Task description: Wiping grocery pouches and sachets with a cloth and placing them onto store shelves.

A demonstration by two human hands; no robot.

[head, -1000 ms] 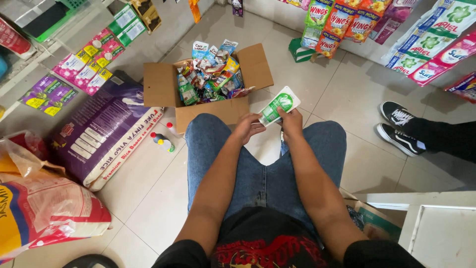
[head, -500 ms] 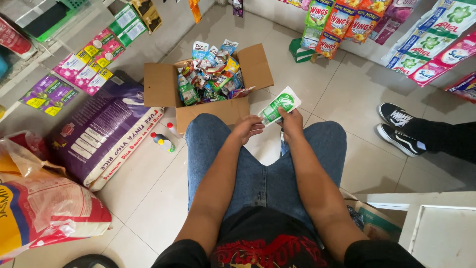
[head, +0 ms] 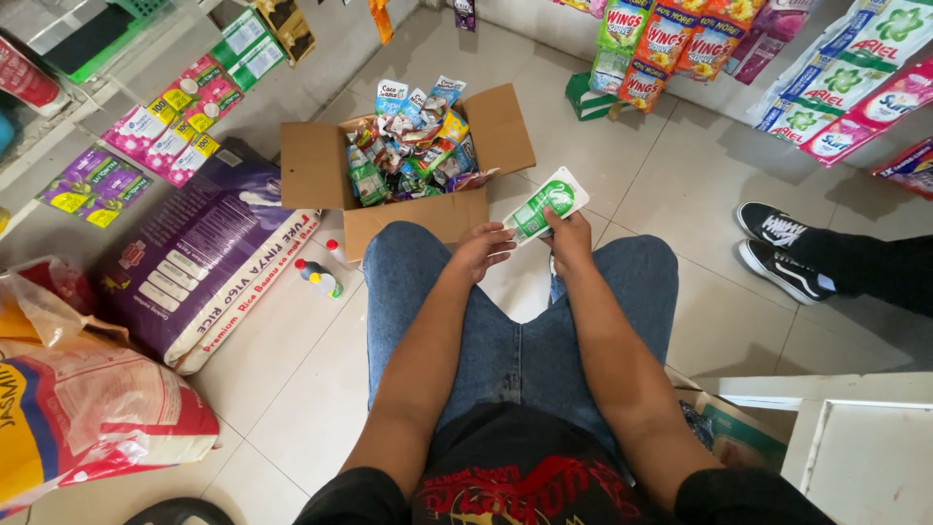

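One green-and-white sachet (head: 546, 204) sits above the knees, tilted, its top toward one o'clock. The right hand (head: 571, 240) pinches its lower edge, fingers closed on it. The left hand (head: 483, 251), at nine o'clock of the right, has loosely curled fingers with the tips touching the sachet's lower corner. Both forearms reach forward over the thighs. At eleven o'clock stands one open cardboard box (head: 316, 167) full of mixed sachets. Two small bottles (head: 319, 276) lie at its seven o'clock. One purple rice sack (head: 199, 261) rests further left. Two black shoes (head: 777, 248) of another person are at three o'clock.
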